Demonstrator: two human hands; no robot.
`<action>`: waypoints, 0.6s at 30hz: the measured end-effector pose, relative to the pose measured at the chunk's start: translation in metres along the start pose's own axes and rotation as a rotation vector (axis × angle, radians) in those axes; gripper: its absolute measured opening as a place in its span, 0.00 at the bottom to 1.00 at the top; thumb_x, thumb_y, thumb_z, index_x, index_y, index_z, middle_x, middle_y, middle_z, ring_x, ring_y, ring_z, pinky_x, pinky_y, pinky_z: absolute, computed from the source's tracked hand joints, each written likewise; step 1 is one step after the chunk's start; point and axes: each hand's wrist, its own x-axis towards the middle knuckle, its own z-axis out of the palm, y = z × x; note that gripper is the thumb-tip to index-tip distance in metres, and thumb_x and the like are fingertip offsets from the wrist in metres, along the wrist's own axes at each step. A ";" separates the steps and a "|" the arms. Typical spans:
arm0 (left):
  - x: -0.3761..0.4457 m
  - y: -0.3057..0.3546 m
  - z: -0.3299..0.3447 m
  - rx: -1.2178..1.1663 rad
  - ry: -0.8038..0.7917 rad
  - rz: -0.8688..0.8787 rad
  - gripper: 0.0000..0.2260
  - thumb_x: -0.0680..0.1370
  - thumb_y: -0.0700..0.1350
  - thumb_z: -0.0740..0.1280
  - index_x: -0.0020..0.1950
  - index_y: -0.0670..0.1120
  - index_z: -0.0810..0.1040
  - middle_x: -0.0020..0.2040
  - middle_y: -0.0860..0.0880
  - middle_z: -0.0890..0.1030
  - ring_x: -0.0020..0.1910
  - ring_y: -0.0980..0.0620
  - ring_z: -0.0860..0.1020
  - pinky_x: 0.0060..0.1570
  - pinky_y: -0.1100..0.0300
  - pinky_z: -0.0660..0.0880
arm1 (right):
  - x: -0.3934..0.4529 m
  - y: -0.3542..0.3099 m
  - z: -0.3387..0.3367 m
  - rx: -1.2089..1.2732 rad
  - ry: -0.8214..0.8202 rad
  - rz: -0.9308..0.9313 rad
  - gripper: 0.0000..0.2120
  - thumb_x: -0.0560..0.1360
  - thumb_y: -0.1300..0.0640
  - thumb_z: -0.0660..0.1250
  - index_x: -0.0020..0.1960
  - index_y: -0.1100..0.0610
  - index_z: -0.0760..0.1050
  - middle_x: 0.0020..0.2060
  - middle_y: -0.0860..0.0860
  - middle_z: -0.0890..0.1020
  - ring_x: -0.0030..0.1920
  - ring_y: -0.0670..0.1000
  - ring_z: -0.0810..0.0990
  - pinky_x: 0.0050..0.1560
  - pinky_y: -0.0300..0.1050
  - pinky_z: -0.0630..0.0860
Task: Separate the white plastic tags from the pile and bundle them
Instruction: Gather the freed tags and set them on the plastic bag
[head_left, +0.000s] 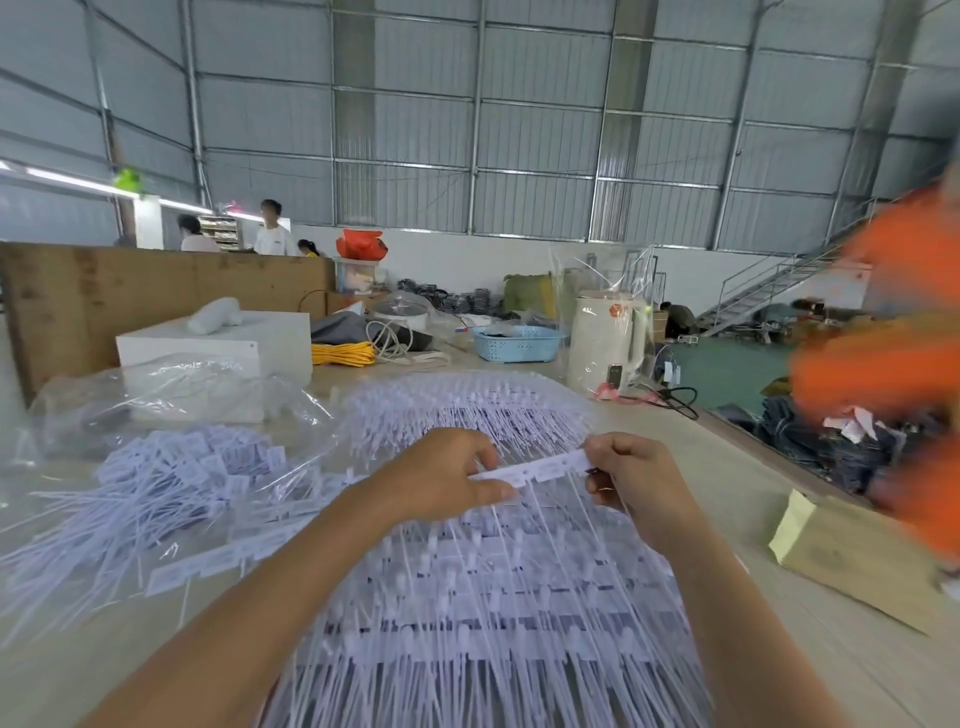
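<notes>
A large pile of white plastic tags (467, 597) in joined strips, with long thin tails, covers the table in front of me. I hold one strip of tags (540, 468) level above the pile. My left hand (441, 478) pinches its left end between thumb and fingers. My right hand (634, 478) grips its right end with curled fingers. The strip's tails hang down toward me over the pile. A second heap of loose separated tags (171, 483) lies on clear plastic to the left.
A clear plastic bag (171, 395) and a white box (218, 343) sit at the back left. A cream kettle (605, 343), a blue basket (517, 343) and yellow cord (343, 354) stand behind. A cardboard box (852, 561) lies right. A blurred person in orange (893, 332) is at the right edge.
</notes>
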 end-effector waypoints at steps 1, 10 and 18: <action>0.000 0.000 0.000 0.004 0.006 0.010 0.15 0.72 0.57 0.71 0.53 0.50 0.77 0.40 0.57 0.75 0.33 0.57 0.74 0.31 0.62 0.68 | -0.001 0.000 0.000 0.000 -0.001 0.008 0.09 0.77 0.63 0.64 0.40 0.65 0.78 0.25 0.52 0.75 0.23 0.48 0.71 0.24 0.37 0.73; -0.005 0.004 0.002 0.056 -0.149 0.022 0.22 0.72 0.62 0.68 0.59 0.51 0.74 0.48 0.53 0.78 0.42 0.52 0.78 0.38 0.59 0.73 | 0.000 -0.009 -0.005 -0.189 0.184 -0.121 0.09 0.78 0.64 0.62 0.40 0.60 0.77 0.28 0.53 0.76 0.22 0.46 0.73 0.25 0.37 0.72; -0.028 -0.021 -0.078 0.046 -0.336 -0.263 0.18 0.66 0.51 0.78 0.48 0.46 0.77 0.35 0.49 0.83 0.27 0.55 0.78 0.30 0.64 0.74 | 0.015 -0.008 -0.041 -0.041 0.570 -0.066 0.10 0.80 0.61 0.59 0.46 0.58 0.78 0.29 0.52 0.73 0.27 0.48 0.69 0.26 0.38 0.71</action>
